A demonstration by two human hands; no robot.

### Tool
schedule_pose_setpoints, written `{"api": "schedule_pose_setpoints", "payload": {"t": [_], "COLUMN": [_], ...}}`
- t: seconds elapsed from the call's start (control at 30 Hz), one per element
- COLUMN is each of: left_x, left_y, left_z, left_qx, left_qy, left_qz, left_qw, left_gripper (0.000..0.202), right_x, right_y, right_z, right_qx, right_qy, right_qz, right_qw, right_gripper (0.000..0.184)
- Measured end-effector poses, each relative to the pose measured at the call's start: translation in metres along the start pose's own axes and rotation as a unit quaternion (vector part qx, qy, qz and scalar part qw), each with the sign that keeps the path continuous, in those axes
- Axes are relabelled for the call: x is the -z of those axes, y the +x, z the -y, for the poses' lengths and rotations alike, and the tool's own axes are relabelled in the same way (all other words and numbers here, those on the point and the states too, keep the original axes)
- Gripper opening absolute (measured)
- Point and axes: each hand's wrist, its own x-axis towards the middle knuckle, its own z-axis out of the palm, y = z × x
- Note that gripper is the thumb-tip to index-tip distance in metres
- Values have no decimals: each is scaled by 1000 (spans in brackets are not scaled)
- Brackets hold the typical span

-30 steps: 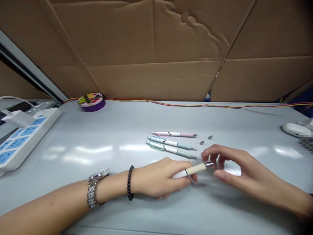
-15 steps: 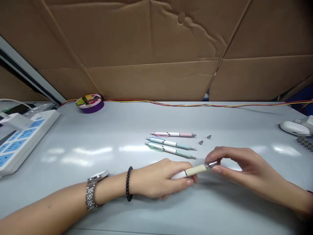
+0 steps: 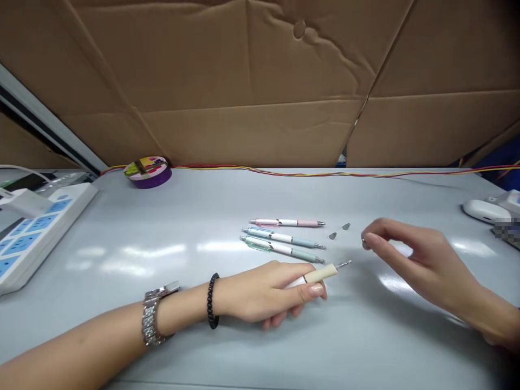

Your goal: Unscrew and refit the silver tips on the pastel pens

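My left hand (image 3: 276,292) is closed around a cream and white pen (image 3: 322,273), whose front points right with the thin inner metal part bared. Off to the right, my right hand (image 3: 418,257) pinches a small metal pen tip (image 3: 364,244), mostly covered by the fingertips. Beyond my left hand lie three pens side by side: a pink one (image 3: 311,223), a blue one (image 3: 304,242) and a green one (image 3: 303,254). The blue and green pens show bare metal at their front ends. Two metal pen tips (image 3: 333,235) rest on the table near them.
At the left edge stands a white power strip (image 3: 77,200) with a plugged-in charger (image 3: 26,203). A purple round tin (image 3: 152,179) sits at the back, by thin wires (image 3: 280,173) along the cardboard wall (image 3: 203,130). A white mouse (image 3: 481,211) is at far right.
The metal tip has come off the cream pen, and my right hand has moved right and away with it. The pen's inner metal part is now exposed. My left hand stays nearly in place.
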Motion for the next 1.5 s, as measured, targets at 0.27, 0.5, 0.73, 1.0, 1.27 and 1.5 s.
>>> {"api": "schedule_pose_setpoints", "payload": {"t": [0.27, 0.5, 0.73, 1.0, 1.27, 1.5], "left_x": [-7, -10, 7, 8, 6, -50], "left_y": [-6, -1, 9, 10, 9, -3], "left_z": [-3, 5, 20, 27, 23, 37], "left_qx": [18, -93, -158, -157, -213, -217], "left_qy": [101, 350, 527, 552, 554, 643], "left_qz": [-58, -194, -261, -265, -304, -164], "left_qw": [993, 912, 793, 775, 745, 716], "left_gripper": [27, 17, 25, 26, 18, 45], "right_x": [6, 6, -1, 1, -10, -4], "right_y": [18, 16, 15, 15, 16, 46], "right_z": [-31, -35, -37, -38, -35, -13], "right_qx": [120, 142, 135, 148, 197, 226], "right_qy": [-257, -294, -271, -254, -137, -165], "right_qz": [-32, 56, 123, 92, -24, 21], "right_qw": [958, 943, 945, 951, 970, 960], "right_gripper": [22, 26, 28, 31, 26, 24]}}
